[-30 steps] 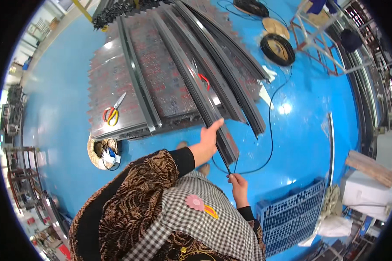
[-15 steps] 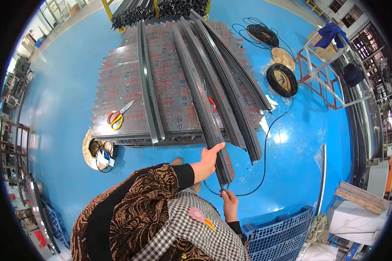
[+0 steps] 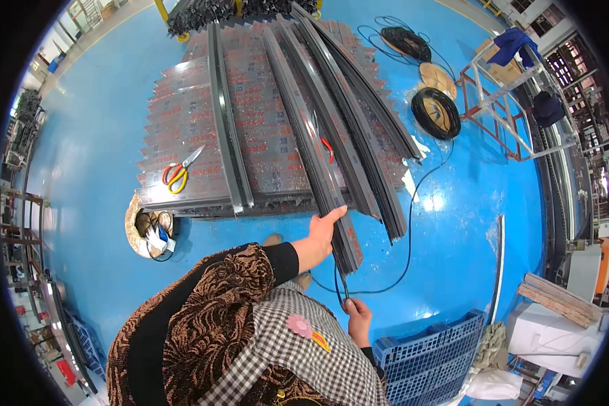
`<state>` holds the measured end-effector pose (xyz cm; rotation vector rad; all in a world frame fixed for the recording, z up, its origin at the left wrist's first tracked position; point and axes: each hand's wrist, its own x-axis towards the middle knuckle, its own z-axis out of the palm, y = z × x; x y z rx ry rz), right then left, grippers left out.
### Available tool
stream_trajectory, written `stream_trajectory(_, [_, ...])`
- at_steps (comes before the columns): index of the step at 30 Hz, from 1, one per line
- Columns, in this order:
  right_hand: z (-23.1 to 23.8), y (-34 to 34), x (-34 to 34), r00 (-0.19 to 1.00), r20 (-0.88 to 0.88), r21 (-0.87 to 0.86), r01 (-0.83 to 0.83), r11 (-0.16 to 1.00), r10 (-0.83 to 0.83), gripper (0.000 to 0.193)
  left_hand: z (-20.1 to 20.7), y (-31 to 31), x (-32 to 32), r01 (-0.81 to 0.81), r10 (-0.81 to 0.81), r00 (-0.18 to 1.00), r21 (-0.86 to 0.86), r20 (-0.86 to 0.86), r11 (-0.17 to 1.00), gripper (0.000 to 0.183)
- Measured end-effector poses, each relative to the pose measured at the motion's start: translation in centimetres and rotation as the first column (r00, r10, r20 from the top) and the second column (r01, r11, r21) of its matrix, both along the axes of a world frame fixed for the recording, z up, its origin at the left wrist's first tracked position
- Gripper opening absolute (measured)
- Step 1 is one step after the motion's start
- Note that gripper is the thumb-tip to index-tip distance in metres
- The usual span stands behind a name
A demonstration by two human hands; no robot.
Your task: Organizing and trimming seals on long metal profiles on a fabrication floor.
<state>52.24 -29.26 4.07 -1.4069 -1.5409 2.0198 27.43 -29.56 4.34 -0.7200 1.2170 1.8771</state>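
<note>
A long dark grey metal profile (image 3: 309,135) slants toward me, its near end sticking out past the stack. My left hand (image 3: 323,229) is closed around it a little above that end, one finger laid across the top. Just below the end, my right hand (image 3: 358,318) pinches a thin black strip (image 3: 344,287) that runs up to the profile's end. A black cord loops from there across the floor to a coil (image 3: 436,114) at the right. Whether strip and cord are one piece, I cannot tell.
Further profiles (image 3: 229,135) lie on a stack of film-covered profiles (image 3: 183,115). Scissors (image 3: 183,170) with red and yellow handles and a red-handled tool (image 3: 327,149) rest there. A round container (image 3: 134,227) stands at the left, a blue plastic pallet (image 3: 426,358) at lower right, a metal frame (image 3: 501,101) beyond.
My right hand has moved slightly down, away from the profile's end, and more of the black strip shows between them. My left hand keeps its grip; the whole view has shifted a little.
</note>
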Motion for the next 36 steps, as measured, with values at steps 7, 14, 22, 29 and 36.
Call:
stream_trajectory(7, [1.1, 0.0, -4.1, 0.996, 0.063, 0.093, -0.076, 0.993, 0.07, 0.021, -0.6, -0.6, -1.1, -0.018, 0.018, 1.0, 0.049, 0.003, 0.999, 0.025])
stream_trajectory(14, [1.1, -0.2, -1.8, 0.996, 0.08, -0.025, -0.033, 0.999, 0.035, 0.022, 5.4, 0.0, -1.2, -0.072, 0.083, 0.993, -0.129, 0.079, 0.989, 0.048])
stream_trajectory(22, [-0.1, 0.9, -0.9, 0.979, 0.118, 0.038, -0.169, 0.985, 0.164, 0.022, -1.6, -0.5, 0.1, -0.057, 0.073, 0.976, 0.08, -0.206, 0.995, 0.043])
stream_trajectory(29, [-0.3, 0.3, -3.7, 0.99, 0.058, 0.093, -0.133, 0.987, 0.128, 0.022, -0.5, -0.9, 0.5, -0.085, 0.082, 0.981, -0.013, -0.174, 0.996, 0.047])
stream_trajectory(36, [0.8, 0.1, -3.4, 0.979, 0.146, 0.108, -0.156, 0.982, 0.14, 0.021, 0.6, -0.8, 0.6, -0.046, 0.037, 0.996, -0.133, -0.076, 0.99, 0.05])
